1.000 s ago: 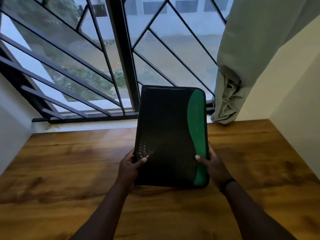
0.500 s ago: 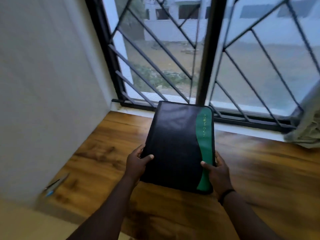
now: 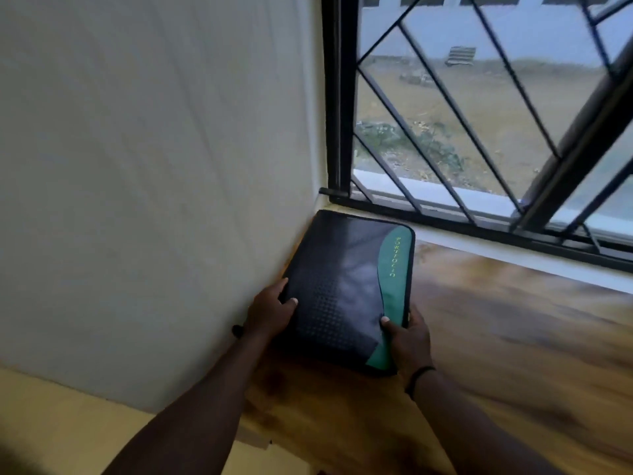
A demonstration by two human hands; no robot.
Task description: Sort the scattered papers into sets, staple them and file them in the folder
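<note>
A black zipped folder (image 3: 342, 286) with a green curved panel on its right side lies closed at the far left corner of the wooden table (image 3: 496, 337), close to the wall and the window sill. My left hand (image 3: 270, 311) grips its left edge, thumb on the cover. My right hand (image 3: 407, 341) holds the lower right corner by the green panel, thumb on top. No papers or stapler are in view.
A pale wall (image 3: 154, 166) bounds the table on the left. A window with a black metal grille (image 3: 445, 149) runs along the far edge. A small dark object (image 3: 236, 330) shows by the wall just behind my left wrist.
The folder has gone left across the table from the middle to the corner by the wall, both hands still on it. My view has swung left with it.
</note>
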